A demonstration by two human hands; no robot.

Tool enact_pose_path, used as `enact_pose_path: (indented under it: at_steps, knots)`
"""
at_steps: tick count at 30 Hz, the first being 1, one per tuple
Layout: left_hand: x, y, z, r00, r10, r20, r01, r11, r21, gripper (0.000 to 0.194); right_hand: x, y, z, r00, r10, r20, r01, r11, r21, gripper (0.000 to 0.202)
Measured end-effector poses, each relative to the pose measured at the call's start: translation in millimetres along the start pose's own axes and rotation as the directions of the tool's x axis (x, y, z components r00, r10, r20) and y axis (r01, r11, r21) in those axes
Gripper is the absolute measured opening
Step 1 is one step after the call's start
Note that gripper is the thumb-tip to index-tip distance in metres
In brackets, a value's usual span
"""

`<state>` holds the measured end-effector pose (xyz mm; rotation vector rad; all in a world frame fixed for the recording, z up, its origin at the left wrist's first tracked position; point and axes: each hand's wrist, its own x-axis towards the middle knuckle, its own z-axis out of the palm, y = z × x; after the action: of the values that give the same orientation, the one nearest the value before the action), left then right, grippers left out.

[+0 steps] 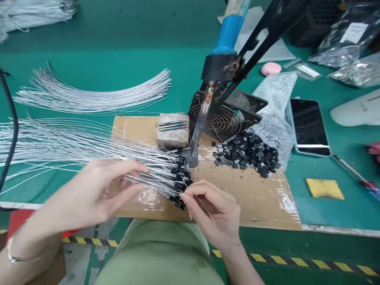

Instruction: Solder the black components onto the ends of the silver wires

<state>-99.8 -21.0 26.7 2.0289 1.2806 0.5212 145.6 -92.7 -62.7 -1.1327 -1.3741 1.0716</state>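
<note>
A wide bundle of thin white wires (74,138) runs in from the left, with black connectors (179,178) on its right ends. My left hand (118,186) reaches over the near side of the bundle, its thumb and fingers curved around some wires but apart at the tips. At the connector ends, my right hand (213,209) pinches a thin strand (208,211) between thumb and forefinger; it trails down over the palm. Just beyond the connectors, the soldering iron (203,111) points down in its black stand. Loose small black connectors (247,152) lie in a pile to the right.
Cardboard (237,198) covers the bench front. Behind it are a wrapped block (173,138), a black fan (222,118) and another wire bundle (97,95). Rightward lie bubble wrap (276,114), a phone (310,126), a yellow sponge (324,189) and a pink object (270,68).
</note>
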Motion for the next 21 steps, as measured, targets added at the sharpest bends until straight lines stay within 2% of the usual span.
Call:
enact_pose_path:
  at_steps: [3,6,10,13,17,21]
  knots:
    - [4.0,13.6,24.3,0.995,-0.038,0.098,0.042,0.998,-0.047,0.017,1.3,-0.2,0.7,0.999,-0.028,0.028,0.029,0.999,-0.03,0.014]
    - [9.0,23.6,47.1,0.971,-0.053,0.234,0.078,0.992,-0.1,0.017,2.6,-0.3,-1.3,1.0,0.006,-0.01,-0.006,0.999,-0.047,0.015]
    - [16.1,24.2,57.4,0.926,-0.137,0.351,0.229,0.944,-0.235,0.02,4.3,1.7,-3.5,0.998,0.049,-0.05,-0.05,0.999,-0.021,0.015]
    - [20.1,19.9,56.3,0.915,-0.155,0.373,0.291,0.894,-0.342,0.023,6.7,4.2,-3.3,0.996,0.079,-0.048,-0.078,0.997,0.017,0.015]
    - [22.3,17.2,59.0,0.909,-0.176,0.378,0.333,0.851,-0.405,0.022,9.5,5.8,-2.4,0.991,0.121,-0.047,-0.118,0.99,0.074,0.015]
    - [23.4,17.8,67.8,0.908,-0.247,0.338,0.387,0.803,-0.453,0.022,8.4,7.6,-2.1,0.977,0.201,-0.066,-0.191,0.972,0.133,0.017]
